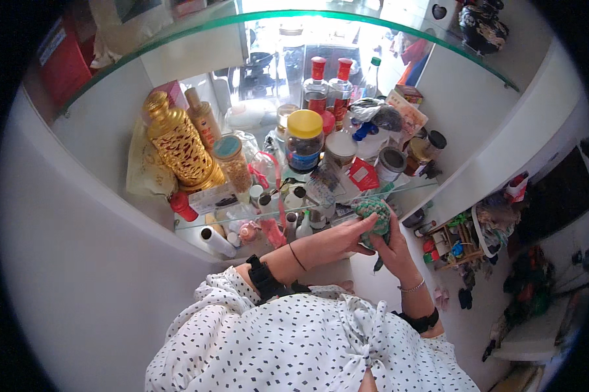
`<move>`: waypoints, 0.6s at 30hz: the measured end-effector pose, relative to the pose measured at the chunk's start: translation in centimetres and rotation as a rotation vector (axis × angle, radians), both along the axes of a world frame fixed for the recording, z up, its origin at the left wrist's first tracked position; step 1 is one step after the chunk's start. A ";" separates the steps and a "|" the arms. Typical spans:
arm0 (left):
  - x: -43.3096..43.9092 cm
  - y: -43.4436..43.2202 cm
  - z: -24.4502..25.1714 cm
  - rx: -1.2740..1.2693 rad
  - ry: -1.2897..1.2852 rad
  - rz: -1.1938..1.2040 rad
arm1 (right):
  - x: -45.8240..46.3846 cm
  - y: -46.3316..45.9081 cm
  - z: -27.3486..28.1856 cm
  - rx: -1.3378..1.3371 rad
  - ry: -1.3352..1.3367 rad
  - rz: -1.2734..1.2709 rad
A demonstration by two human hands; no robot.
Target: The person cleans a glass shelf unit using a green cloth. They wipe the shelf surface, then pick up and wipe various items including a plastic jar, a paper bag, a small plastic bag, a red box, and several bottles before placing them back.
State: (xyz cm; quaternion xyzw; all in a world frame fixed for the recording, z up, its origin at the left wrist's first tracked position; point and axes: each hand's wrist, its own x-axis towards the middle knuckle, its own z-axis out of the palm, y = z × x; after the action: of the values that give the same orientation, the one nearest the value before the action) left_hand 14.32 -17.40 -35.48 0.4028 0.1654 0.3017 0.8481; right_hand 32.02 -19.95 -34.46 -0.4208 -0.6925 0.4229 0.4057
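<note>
Just in front of the cabinet's glass shelf, my left hand (349,237) and my right hand (395,249) both grip a bunched green and pale knitted or woven item (376,214). Fingers cover its lower part, so its full shape is hidden. Behind it on the shelf lie a red packet (363,174) and a grey-lidded jar (391,164). A large jar with a yellow lid (304,141) stands farther left, beside a white-lidded jar (341,148).
An openwork gold bottle (182,142) and a tall jar with a teal lid (232,164) crowd the left side. Two red-capped bottles (318,85) stand at the back. The upper glass shelf edge (294,15) spans overhead. Several small bottles sit below, near a white cylinder (218,242).
</note>
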 end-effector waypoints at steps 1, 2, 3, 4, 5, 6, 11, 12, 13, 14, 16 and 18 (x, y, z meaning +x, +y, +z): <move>-0.4 -0.2 -0.2 0.040 -0.023 0.006 | 0.0 0.4 0.0 -0.013 -0.016 -0.001; -0.9 -0.3 -0.4 0.048 0.028 0.029 | 0.0 0.5 0.0 -0.023 -0.008 -0.007; -1.4 -0.2 -0.5 0.057 0.077 0.050 | 0.1 1.0 0.1 -0.031 0.017 0.004; -2.0 -0.3 -0.5 0.099 0.087 0.018 | 0.2 1.3 0.2 -0.050 0.039 0.016; -2.6 -0.7 -0.6 0.124 0.149 0.007 | 0.2 1.4 0.3 -0.077 0.060 0.029; -3.1 -1.2 -0.5 0.179 0.169 -0.004 | 0.2 1.6 0.5 -0.234 0.128 0.009; -6.7 -1.1 3.1 0.133 0.138 -0.024 | -0.5 2.2 3.8 -0.073 0.217 -0.118; -7.5 -0.8 4.0 0.248 0.164 -0.011 | -0.2 2.4 5.1 -0.078 0.184 -0.121; -8.3 -0.3 5.1 0.322 0.149 0.011 | -0.1 2.8 6.6 -0.011 0.162 -0.049; -8.9 0.1 6.2 0.382 0.155 0.038 | 0.1 3.2 8.2 0.019 0.146 -0.004; -9.7 -0.2 8.4 0.487 0.167 0.092 | 0.5 2.5 11.2 0.163 0.101 0.052; -10.2 0.1 11.2 0.677 0.208 0.154 | 0.1 2.8 14.5 0.277 0.019 0.064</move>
State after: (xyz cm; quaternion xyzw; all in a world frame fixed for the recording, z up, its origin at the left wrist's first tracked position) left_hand 4.10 -17.34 -24.25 0.6755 0.1714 0.3601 0.6202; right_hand 32.17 -17.19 -19.99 -0.3346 -0.7533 0.3400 0.4527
